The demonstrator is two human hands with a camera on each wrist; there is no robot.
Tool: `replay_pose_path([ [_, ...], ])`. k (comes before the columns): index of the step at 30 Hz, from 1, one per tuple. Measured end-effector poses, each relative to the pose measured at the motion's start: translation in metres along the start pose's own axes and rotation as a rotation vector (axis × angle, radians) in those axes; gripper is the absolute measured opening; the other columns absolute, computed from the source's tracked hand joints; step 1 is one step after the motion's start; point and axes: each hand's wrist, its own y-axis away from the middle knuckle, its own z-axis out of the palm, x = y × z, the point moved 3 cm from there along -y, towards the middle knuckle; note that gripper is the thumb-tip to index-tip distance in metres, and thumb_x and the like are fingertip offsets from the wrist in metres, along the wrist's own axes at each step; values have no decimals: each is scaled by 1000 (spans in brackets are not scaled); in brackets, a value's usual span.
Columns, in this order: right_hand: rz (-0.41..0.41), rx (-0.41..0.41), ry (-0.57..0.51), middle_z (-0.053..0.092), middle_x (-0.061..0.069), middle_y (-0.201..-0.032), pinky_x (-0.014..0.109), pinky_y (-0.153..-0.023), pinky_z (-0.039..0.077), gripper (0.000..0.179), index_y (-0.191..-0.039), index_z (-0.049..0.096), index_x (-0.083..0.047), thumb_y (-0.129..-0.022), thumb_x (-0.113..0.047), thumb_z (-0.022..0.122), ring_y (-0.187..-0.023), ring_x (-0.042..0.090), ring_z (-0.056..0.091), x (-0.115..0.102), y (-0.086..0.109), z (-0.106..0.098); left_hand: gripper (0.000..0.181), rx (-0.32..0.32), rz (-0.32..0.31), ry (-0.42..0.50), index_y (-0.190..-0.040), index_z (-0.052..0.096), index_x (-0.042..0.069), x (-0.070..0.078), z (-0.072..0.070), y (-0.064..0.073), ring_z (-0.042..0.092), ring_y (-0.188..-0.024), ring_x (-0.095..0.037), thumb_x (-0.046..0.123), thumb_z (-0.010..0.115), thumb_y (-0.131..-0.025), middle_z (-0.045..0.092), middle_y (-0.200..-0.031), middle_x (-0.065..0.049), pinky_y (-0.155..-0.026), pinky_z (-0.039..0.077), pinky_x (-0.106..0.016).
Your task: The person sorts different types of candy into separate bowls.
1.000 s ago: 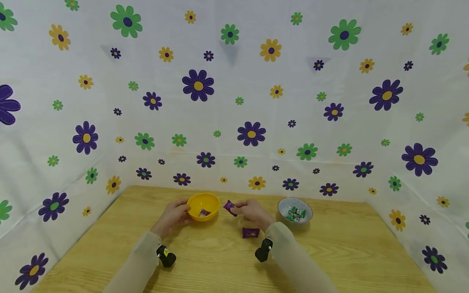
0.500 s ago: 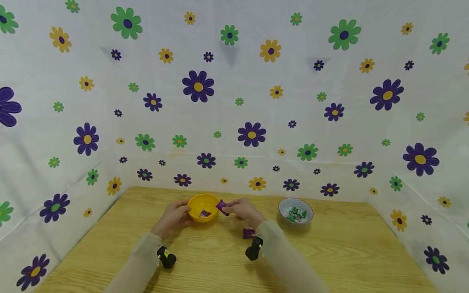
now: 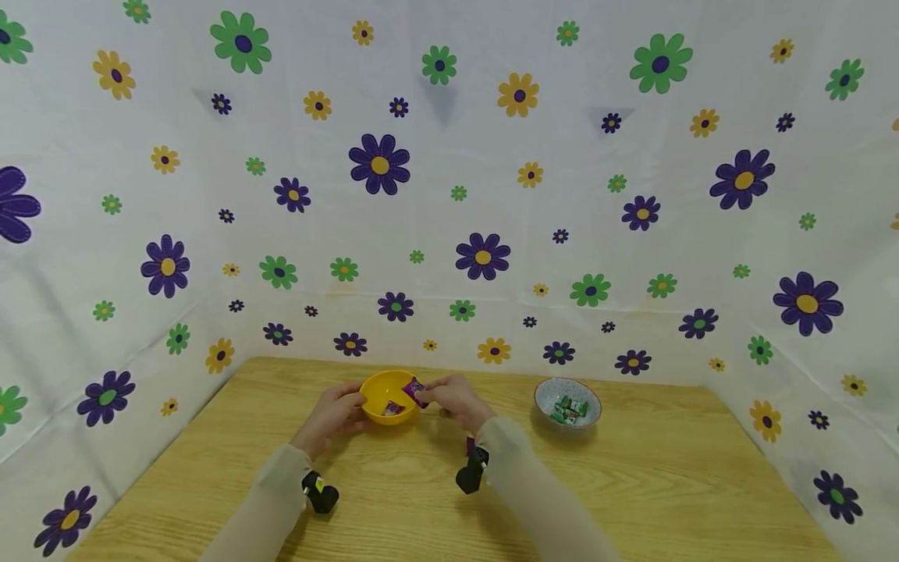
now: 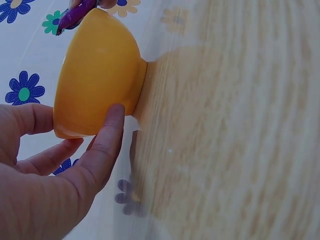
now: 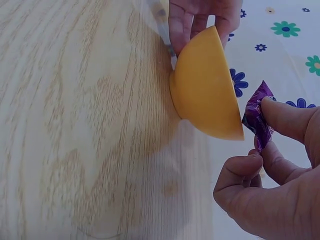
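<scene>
My left hand [image 3: 335,417] grips the left side of a yellow bowl [image 4: 100,75], thumb at the rim and fingers against the outer wall. Inside that bowl lies one purple-wrapped candy [image 3: 392,408]. Between thumb and fingers, my right hand [image 3: 458,400] pinches another purple-wrapped candy [image 5: 258,116] at the bowl's right rim, just above the opening. A third purple-wrapped candy [image 3: 470,446] rests on the table, mostly hidden behind the right wrist and its camera.
To the right stands a pale speckled bowl [image 3: 567,384] with a reddish rim, holding several green-wrapped candies [image 3: 569,409]. The wooden table [image 3: 667,468] meets a flower-printed cloth [image 3: 449,211] at its back and sides.
My right hand has carried its candy leftward, from beside the yellow bowl to over its right rim. The forearm now covers most of the candy on the table. My left hand stays put.
</scene>
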Motion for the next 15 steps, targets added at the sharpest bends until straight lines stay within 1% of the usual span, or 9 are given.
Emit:
replay_pose_path([
  [3, -2, 10, -1, 61, 4, -89, 30, -62, 38, 22, -91, 67, -6, -77, -23, 72, -70, 20, 43, 2, -3, 2, 41, -5, -2, 3, -130, 41, 0, -1, 1, -1, 58, -93, -28, 12, 46, -92, 46, -124, -22, -80, 49, -41],
  [7, 10, 8, 4, 62, 2, -89, 32, -68, 41, 23, -92, 69, -8, -77, -25, 72, -83, 24, 48, 3, -6, 6, 41, -18, -3, 1, -131, 39, 0, -2, 2, -1, 57, -95, -28, 12, 44, -93, 44, -126, -23, -81, 48, -41],
  [10, 24, 19, -5, 61, 2, -89, 29, -64, 40, 22, -90, 70, -8, -76, -25, 73, -85, 25, 49, 2, -7, 9, 40, -21, 0, 4, -132, 39, 0, -2, 1, 0, 57, -97, -28, 12, 44, -93, 44, -127, -23, -81, 48, -41],
  [15, 28, 65, -18, 58, 2, -87, 25, -54, 31, 18, -84, 71, -6, -76, -22, 73, -74, 21, 45, -3, -6, 14, 41, -30, 13, -12, -133, 38, 0, 0, 1, 0, 57, -98, -29, 13, 43, -94, 42, -129, -23, -83, 47, -42],
])
